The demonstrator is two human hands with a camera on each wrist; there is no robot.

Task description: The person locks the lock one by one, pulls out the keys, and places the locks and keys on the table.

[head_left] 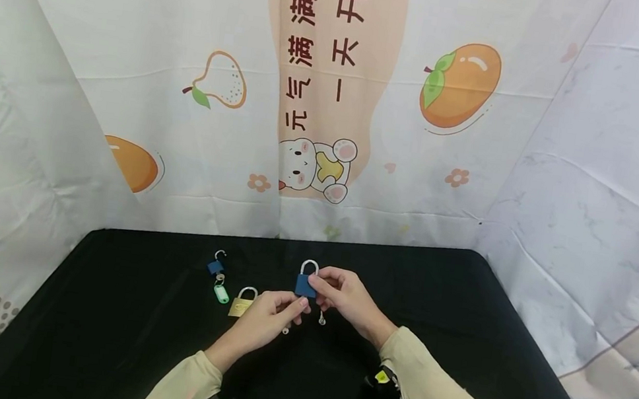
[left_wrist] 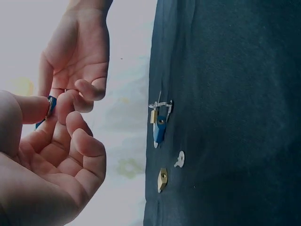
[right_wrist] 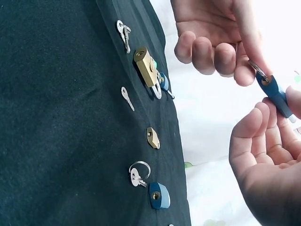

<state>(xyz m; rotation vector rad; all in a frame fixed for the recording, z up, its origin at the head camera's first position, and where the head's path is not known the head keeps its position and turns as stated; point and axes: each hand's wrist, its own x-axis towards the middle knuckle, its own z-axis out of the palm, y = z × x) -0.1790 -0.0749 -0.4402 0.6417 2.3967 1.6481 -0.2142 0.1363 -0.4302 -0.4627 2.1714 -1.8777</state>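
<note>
A blue padlock [head_left: 303, 285] with its silver shackle up is between both hands over the black table. My right hand [head_left: 346, 299] pinches the padlock body by its side, thumb across its front. Just below, my left hand [head_left: 272, 313] has thumb and forefinger at the padlock's bottom. The right wrist view shows a thin silver key [right_wrist: 256, 69] at the keyhole, pinched by the left fingers and partly hidden behind a fingertip. In the left wrist view, fingers cover most of the padlock [left_wrist: 52, 102].
On the black cloth [head_left: 117, 334] lie a blue padlock [head_left: 215, 268] with a green tag [head_left: 221, 293], a brass padlock [head_left: 240, 307], a small brass padlock [right_wrist: 153, 138], another blue padlock [right_wrist: 159, 195] and several loose keys [right_wrist: 127, 98]. White printed curtains [head_left: 181, 156] stand behind.
</note>
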